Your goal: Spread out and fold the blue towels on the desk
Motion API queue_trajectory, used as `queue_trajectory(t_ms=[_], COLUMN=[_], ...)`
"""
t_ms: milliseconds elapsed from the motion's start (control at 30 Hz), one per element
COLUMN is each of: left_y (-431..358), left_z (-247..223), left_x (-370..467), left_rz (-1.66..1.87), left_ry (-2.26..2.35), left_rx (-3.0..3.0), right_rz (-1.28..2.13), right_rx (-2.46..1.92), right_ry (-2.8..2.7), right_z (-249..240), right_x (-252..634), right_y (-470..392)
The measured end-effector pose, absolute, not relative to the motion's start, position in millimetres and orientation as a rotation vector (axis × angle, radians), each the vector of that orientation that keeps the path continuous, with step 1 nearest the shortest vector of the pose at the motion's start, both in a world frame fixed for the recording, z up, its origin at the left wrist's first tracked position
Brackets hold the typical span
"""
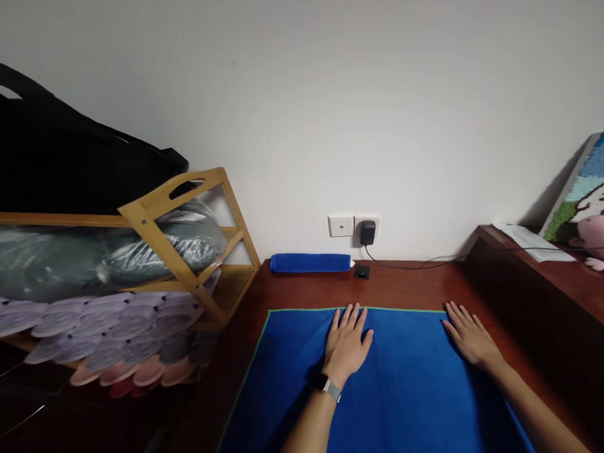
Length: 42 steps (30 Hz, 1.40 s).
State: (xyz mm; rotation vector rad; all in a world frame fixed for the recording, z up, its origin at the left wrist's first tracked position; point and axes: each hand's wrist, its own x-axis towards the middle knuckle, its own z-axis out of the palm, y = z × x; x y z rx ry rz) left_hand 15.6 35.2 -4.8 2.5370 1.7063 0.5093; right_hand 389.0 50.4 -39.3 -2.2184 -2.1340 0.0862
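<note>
A blue towel [395, 391] with a light green edge lies spread flat on the reddish-brown table [309, 290]. My left hand [347, 345] rests palm down on it near the far edge, fingers extended and a watch on the wrist. At the towel's far right corner lies my right hand [470, 337], also flat with fingers stretched, partly over the bare wood. Beyond the towel, against the wall, sits a rolled or folded blue cloth [310, 263], with a small black square object [361, 272] to its right.
A black adapter [367, 233] is plugged into a wall socket; its cable runs right. On the left, a wooden rack [180, 261] holds plastic-wrapped bundles and several slippers [112, 318]. A raised ledge at right bears papers [534, 243], a fuzzy picture [591, 179] and a pink plush toy [602, 238].
</note>
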Motion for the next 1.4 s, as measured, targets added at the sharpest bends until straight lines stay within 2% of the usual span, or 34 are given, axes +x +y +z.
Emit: queue_trajectory(t_ms=[167,433,667,833,1267,1400], left_y=[36.1,38.7,42.4,42.1,36.6,35.4], left_z=[-7.1,-0.9,12.6,10.8,6.6,7.3], left_x=[14.5,2.7,-124.8,-193.5,-192.3,-190.6], left_rz=[0.530,0.440,0.154,0.122,0.270,0.258], left_ry=[1.686,1.720,1.887,1.971,1.961,1.979], left_rx=[2.529,2.513,2.396,2.374,2.432,2.419], right_rz=[0.038,0.092,0.104,0.103,0.128,0.058], right_rx=[-2.061,-2.086,-2.089,-2.080,-2.149,-2.133], right_ry=[-2.207,-2.196,-2.202,-2.200,-2.201,-2.189], right_z=[-37.1,-32.1,-28.5,-30.4,-39.0,-24.8], right_x=[369.1,362.4,359.6,360.1,367.7,326.6], right_y=[34.5,26.5,26.3,26.4,32.1,34.3])
